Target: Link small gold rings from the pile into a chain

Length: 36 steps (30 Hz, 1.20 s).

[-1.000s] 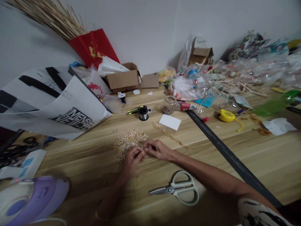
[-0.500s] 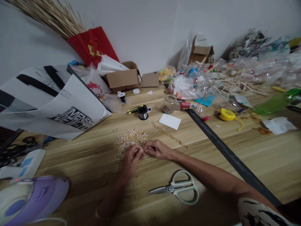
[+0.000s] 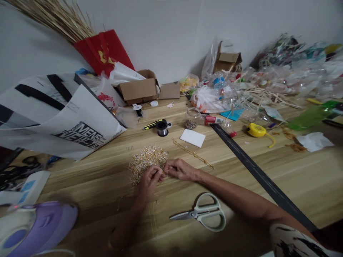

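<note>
Across most of the frame a wooden table (image 3: pixel 88 178) is spread. At upper left a white printed bag (image 3: pixel 66 121) is laid on it, and at right a black strip (image 3: pixel 257 171) is run diagonally. Below centre, pale-handled scissors (image 3: pixel 203 214) are laid flat. At centre a gold beaded cluster (image 3: pixel 147 160) is set on the wood. Its near edge is pinched by the left hand (image 3: pixel 149 181) and the right hand (image 3: pixel 180 170), fingertips brought together; the pinched bit is too small to be made out.
</note>
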Motion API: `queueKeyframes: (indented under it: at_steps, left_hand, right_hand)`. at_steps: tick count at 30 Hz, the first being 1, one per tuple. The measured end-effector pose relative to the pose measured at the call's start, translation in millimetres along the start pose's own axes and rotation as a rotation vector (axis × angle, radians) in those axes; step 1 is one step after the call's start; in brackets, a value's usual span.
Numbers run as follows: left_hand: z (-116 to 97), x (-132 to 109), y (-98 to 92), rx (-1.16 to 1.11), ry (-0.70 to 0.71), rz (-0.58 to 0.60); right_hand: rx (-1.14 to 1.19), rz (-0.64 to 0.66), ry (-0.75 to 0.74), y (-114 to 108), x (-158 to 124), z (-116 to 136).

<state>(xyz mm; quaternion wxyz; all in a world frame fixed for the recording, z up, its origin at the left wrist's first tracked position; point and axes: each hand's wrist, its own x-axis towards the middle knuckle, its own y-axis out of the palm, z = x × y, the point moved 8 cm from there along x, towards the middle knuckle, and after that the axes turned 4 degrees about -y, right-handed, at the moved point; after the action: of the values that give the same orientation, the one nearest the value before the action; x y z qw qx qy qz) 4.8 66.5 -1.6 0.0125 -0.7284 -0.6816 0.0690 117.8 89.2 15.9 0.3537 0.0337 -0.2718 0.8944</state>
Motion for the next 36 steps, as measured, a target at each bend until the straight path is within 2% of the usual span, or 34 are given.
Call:
queueKeyframes:
  at_steps: [5,9,16,23,30,36]
  left_hand:
    - [6,3,1.1,-0.021,-0.098,0.024]
    - [5,1,1.2,-0.01,-0.119,0.008]
    - [6,0,8.6,0.017,-0.128,0.065]
    - [4,-2,11.7,0.048,-0.112,0.128]
    - [9,-3,10.5,0.068,-0.168,0.131]
    - [9,-2,9.0,0.049,-0.153,0.121]
  right_hand:
    - [0.053,-0.014,0.035,-1,0,-1]
    - [0.018,0.0,0.046,-5,1,6]
    - [-0.219,0.138,-0.061,-2,2,22]
    - [-0.283,0.206,-0.095,4,2,26]
    - [-0.285,0.182,-0.104,5,4,27]
    - [-0.268,0.131,-0.087,2,6,26]
